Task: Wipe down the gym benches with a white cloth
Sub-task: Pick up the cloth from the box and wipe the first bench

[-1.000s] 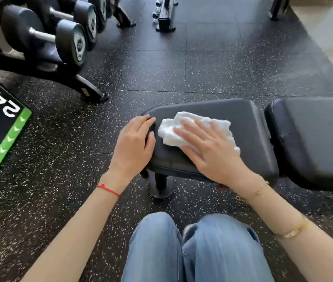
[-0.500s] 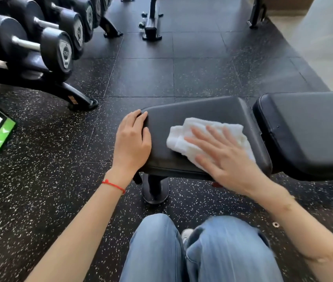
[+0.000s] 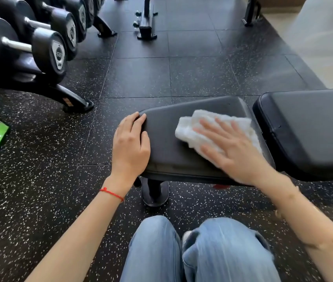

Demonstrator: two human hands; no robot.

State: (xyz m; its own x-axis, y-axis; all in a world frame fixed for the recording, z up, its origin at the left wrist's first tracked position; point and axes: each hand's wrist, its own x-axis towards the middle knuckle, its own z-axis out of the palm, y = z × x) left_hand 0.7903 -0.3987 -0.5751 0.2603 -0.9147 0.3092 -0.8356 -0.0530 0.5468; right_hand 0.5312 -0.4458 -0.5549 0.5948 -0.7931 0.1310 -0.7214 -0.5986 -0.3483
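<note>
Hands: right hand [image 3: 236,151] flat, fingers spread straight, pressing cloth [image 3: 206,127] onto seat pad [image 3: 167,143] toward its right edge. Left hand [image 3: 130,145] rests over the pad's left edge, fingers loosely curved on the far-left corner, holding nothing. Back pad [image 3: 308,129] sits just beside the seat pad's right edge. Dumbbells [image 3: 45,45] on rack at far left, speckled floor [image 3: 39,159] below.

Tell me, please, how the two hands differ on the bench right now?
The right hand lies flat with spread fingers on the cloth, pressing it onto the seat pad; the left hand has no cloth and rests on the pad's left end. The right looks motion-blurred, the left sharp. Both touch the same pad.
</note>
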